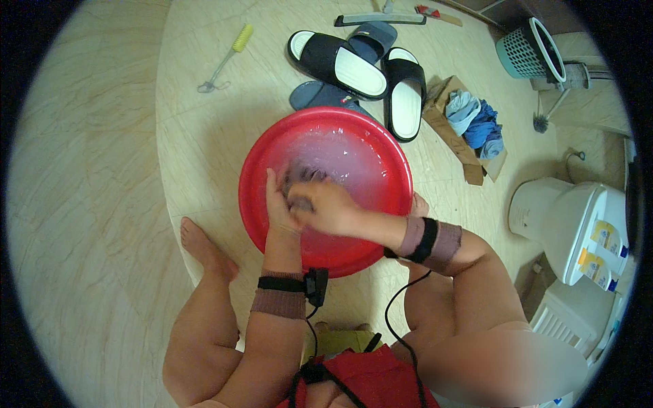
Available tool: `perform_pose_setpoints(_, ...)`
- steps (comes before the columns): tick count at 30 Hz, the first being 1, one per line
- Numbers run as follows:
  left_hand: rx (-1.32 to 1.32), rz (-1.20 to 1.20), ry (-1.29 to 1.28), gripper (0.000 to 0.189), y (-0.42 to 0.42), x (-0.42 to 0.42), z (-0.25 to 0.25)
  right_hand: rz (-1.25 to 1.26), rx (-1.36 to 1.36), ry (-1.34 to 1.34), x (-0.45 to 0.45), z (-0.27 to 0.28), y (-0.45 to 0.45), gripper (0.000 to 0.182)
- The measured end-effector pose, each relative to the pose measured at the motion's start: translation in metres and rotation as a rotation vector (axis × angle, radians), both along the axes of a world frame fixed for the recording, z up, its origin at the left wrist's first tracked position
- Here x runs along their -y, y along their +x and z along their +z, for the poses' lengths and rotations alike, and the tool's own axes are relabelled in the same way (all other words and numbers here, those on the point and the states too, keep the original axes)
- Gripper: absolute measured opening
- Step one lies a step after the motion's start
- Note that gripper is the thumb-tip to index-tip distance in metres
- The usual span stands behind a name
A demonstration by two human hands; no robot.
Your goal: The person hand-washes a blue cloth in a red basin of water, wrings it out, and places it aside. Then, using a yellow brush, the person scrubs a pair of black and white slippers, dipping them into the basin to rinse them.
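Observation:
A round red plastic basin [248,168] stands on the floor before me, holding cloudy, sudsy water. Over its left half, my left hand [279,201] and my right hand [326,206] press together on a dark, wet cloth-like item [304,176], blurred by motion. My right hand is closed around part of it, with a dark fold showing between the fingers. My left hand supports the item from the left side, its thumb and fingers partly hidden. How far the item reaches into the water cannot be told.
Black-and-white slides [360,72] and dark blue slippers [375,41] lie beyond the basin. A yellow brush [242,38] lies far left. At right are a cardboard box [454,137] with blue cloths [479,120], a basket [520,53] and a toilet [551,209]. Cables hang near my forearms.

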State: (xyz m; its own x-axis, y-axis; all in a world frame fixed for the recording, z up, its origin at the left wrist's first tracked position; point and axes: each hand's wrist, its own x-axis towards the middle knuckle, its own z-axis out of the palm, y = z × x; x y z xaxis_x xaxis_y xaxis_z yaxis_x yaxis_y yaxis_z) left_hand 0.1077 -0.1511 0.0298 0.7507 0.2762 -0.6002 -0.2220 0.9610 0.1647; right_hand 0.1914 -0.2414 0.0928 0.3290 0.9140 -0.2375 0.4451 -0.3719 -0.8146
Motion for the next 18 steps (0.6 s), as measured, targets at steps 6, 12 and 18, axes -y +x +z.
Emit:
perform_pose_setpoints(6,0.292,0.065,-0.378,0.058,-0.001,-0.002,0.001,0.225,0.093,-0.031,-0.005,0.054,-0.019,0.028)
perform_pose_setpoints(12,0.464,0.381,0.131,0.049,0.017,0.044,-0.002,0.134,0.355,-0.068,-0.018,0.028,-0.015,0.029)
perform_pose_setpoints(18,-0.235,0.019,-0.004,0.043,0.013,0.023,-0.011,-0.334,0.127,-0.245,-0.012,-0.041,0.049,0.031)
